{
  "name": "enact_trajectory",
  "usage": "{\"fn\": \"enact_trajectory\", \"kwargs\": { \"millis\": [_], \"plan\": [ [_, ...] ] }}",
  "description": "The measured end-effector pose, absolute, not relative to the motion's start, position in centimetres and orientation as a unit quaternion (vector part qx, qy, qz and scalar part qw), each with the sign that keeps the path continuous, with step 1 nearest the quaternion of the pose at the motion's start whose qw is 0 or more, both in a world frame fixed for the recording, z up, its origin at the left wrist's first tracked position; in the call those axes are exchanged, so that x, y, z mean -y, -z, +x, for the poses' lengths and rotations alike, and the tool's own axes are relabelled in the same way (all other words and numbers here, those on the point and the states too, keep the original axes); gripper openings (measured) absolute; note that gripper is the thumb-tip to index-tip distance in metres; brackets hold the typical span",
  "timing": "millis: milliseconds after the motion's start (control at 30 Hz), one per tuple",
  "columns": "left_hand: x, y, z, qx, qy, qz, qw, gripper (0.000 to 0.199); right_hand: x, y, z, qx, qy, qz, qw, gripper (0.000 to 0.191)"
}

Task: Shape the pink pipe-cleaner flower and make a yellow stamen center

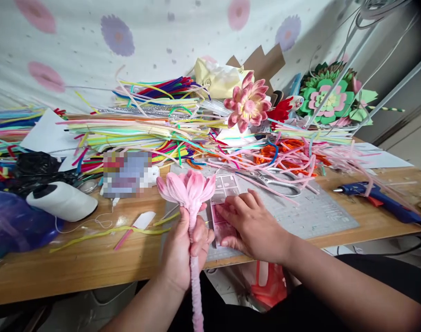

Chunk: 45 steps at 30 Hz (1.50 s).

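My left hand [186,244] is closed around the stem of a pink fuzzy flower [186,186], which stands upright with its petals at the top and its wrapped stem running down past my wrist. To its right, my right hand [248,223] lies over a clear makeup palette [219,230] with pink pans. The index fingertip touches a pan, and the thumb is spread apart near the palette's lower edge. The other fingers are bent, and their tips are partly hidden. Under the palette is a grey cutting mat [300,216].
Scissors [275,182] lie behind my right hand, and a blue glue gun [379,200] is at the right. A thread cone [63,201] lies on its side at the left. Bundles of pipe cleaners [137,129] fill the back, beside a finished pink flower [248,103].
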<state>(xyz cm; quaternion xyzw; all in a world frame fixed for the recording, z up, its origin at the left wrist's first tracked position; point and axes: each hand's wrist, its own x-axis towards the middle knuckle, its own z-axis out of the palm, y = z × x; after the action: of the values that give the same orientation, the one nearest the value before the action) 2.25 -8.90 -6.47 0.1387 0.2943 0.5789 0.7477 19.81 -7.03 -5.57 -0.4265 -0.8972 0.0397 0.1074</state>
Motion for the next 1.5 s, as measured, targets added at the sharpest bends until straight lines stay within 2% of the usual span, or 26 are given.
{"fn": "enact_trajectory", "kwargs": {
  "millis": [333, 533, 633, 767, 833, 967, 1133, 1233, 1500],
  "plan": [
    [8.9, 7.2, 2.1, -0.309, -0.569, 0.173, 0.742, 0.036, 7.6, 5.5, 19.6, 0.9, -0.099, -0.403, 0.131, 0.061],
    [8.8, 7.0, 2.3, -0.317, -0.572, 0.163, 0.738, 0.039, 7.6, 4.8, 20.5, 0.912, -0.052, -0.387, 0.126, 0.048],
    [8.8, 7.0, 2.1, -0.323, -0.568, 0.152, 0.741, 0.039, 7.2, 3.9, 21.0, 0.902, -0.014, -0.383, 0.198, 0.046],
    [9.1, 6.5, 2.4, -0.297, -0.556, 0.16, 0.76, 0.046, 6.7, 2.4, 20.5, 0.875, 0.048, -0.366, 0.311, 0.057],
    [9.4, 6.2, 2.6, -0.281, -0.553, 0.163, 0.767, 0.051, 6.6, 1.8, 19.9, 0.869, 0.061, -0.369, 0.325, 0.061],
    [9.9, 5.7, 3.1, -0.278, -0.56, 0.163, 0.763, 0.046, 7.3, 2.1, 18.8, 0.861, 0.066, -0.37, 0.341, 0.065],
    [10.1, 5.3, 3.4, -0.29, -0.56, 0.133, 0.764, 0.032, 8.2, 2.6, 18.0, 0.843, 0.067, -0.369, 0.386, 0.067],
    [10.2, 4.8, 3.7, -0.266, -0.555, 0.111, 0.78, 0.037, 8.3, 2.3, 17.9, 0.836, 0.056, -0.378, 0.395, 0.069],
    [10.6, 5.2, 4.4, -0.246, -0.541, 0.153, 0.789, 0.04, 8.1, 0.8, 18.6, 0.82, 0.027, -0.377, 0.429, 0.055]
  ]
}}
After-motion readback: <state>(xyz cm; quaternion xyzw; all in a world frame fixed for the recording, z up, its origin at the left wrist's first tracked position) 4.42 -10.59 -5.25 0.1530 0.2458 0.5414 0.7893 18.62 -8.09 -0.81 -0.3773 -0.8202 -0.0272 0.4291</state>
